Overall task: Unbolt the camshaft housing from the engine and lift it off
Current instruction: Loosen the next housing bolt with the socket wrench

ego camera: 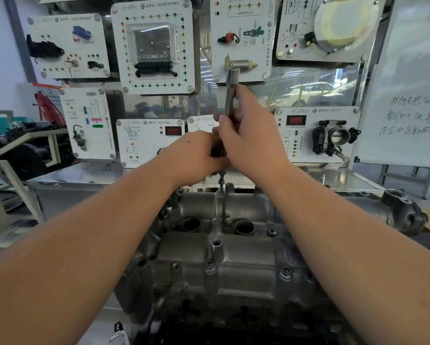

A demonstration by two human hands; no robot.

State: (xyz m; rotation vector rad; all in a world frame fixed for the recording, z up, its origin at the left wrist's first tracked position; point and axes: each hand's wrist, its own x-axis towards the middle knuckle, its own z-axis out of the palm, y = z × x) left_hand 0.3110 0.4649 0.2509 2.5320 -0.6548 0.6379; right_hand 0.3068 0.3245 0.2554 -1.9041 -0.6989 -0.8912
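The grey metal camshaft housing (233, 260) sits on the engine at the lower middle of the head view, with several bolts in its top. A long metal socket wrench (231, 88) stands nearly upright over a bolt (220, 186) at the housing's far edge. My right hand (251, 138) grips the wrench's shaft, its upper end sticking out above my fingers. My left hand (196, 158) holds the lower part of the tool just above the bolt. The middle of the wrench is hidden by both hands.
A wall of white training panels (156, 46) with car parts stands behind a steel bench (84, 175). A whiteboard (408, 95) with handwriting is at the right. A throttle-body panel (333, 138) is close behind my right hand. A metal pipe fitting (403, 210) juts out at the engine's right.
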